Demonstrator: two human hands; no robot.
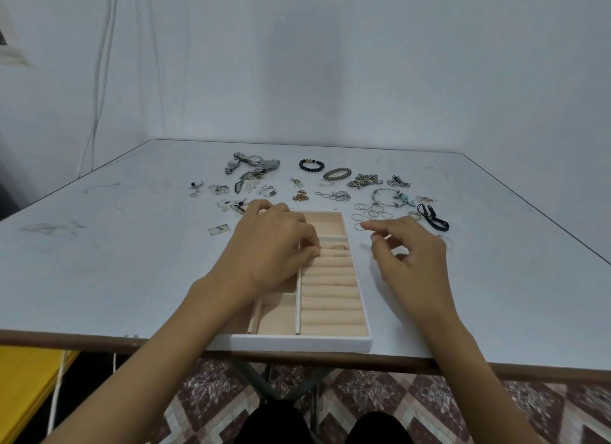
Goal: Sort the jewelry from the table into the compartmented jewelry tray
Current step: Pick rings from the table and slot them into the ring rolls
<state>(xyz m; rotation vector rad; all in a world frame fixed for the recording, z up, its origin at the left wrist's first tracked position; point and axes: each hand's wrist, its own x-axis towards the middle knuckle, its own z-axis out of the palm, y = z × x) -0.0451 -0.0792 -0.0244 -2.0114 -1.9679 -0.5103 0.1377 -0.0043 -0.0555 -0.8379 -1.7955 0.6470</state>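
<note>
head view | tray (334, 341) at the near edge of the table (132, 245) | two rings (339, 248) seated in its far ring rolls; other compartments look bare | left hand (274, 245) over the rolls, fingers curled, cannot tell if holding anything | right hand (410, 255) just right of the tray, fingers loose, empty | watches (253, 162), bracelets (311, 164), loose rings (367, 212) unsorted | judged: early stage

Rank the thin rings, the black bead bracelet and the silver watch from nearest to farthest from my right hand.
1. Thin rings, just beyond the right hand, at its fingertips.
2. Black bead bracelet, farther back, towards the centre.
3. Silver watch, far back on the left.
</note>
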